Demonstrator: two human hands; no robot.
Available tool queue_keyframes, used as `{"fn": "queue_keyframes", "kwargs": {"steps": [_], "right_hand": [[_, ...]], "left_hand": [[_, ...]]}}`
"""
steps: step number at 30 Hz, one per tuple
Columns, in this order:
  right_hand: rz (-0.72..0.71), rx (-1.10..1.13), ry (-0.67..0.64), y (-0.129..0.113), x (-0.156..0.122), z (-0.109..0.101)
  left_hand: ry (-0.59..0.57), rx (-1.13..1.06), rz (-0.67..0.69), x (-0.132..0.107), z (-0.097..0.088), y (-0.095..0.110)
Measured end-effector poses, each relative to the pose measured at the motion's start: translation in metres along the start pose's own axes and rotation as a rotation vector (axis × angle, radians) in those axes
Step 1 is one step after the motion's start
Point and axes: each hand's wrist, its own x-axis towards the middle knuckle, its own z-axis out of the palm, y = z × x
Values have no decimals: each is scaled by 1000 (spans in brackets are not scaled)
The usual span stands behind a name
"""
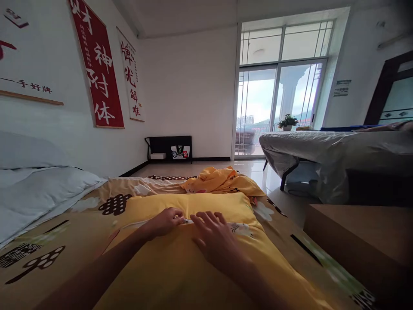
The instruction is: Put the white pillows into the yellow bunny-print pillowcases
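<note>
A yellow pillow in its pillowcase [155,267] lies flat on the bed in front of me. Across its upper part runs a seam or opening with a thin whitish strip, and a printed animal face shows at its right end. My left hand [166,222] is closed in a pinch on the pillowcase at this line; exactly what lies between the fingertips is too small to tell. Just to the right, my right hand [217,241] rests on the pillowcase with its fingers spread. Beyond the pillow lies a crumpled yellow cloth [222,180] with printed figures.
Under the pillow spreads a patterned bed sheet [80,228]. Pale pillows [45,189] are at the left. A brown box-like piece [361,228] stands close on the right, and a plastic-covered table [300,142] behind it. A low black rack [167,144] is by the far wall.
</note>
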Motion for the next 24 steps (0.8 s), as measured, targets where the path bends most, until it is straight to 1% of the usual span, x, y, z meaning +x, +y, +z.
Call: {"fn": "queue_keyframes", "kwargs": {"steps": [1,3,6,8,10,12,14,16,18,20,24], "right_hand": [[27,-44,-29,-9,7,10],[86,-89,-63,-18,17,32],[115,-119,-71,-19,23,58],[112,-194,-49,-17,24,67],[78,-301,-27,-16,24,72],[4,-402,-3,-16,23,73],[-70,-480,32,-16,20,75],[-111,-532,70,-16,15,77],[-120,-555,88,-15,11,77],[-127,-557,78,-13,10,76],[-132,-559,65,-12,12,72]], "left_hand": [[-6,-20,-9,0,0,-1],[10,10,-28,0,0,-2],[89,118,-40,-1,-2,-6],[135,165,-34,-3,-5,-11],[169,211,-22,-8,-8,-19],[192,250,-15,-14,-14,-29],[195,277,-21,-22,-22,-42],[186,298,-32,-31,-33,-56],[172,318,-49,-41,-44,-71],[166,338,-76,-50,-53,-87],[190,372,-167,-67,-63,-117]]}}
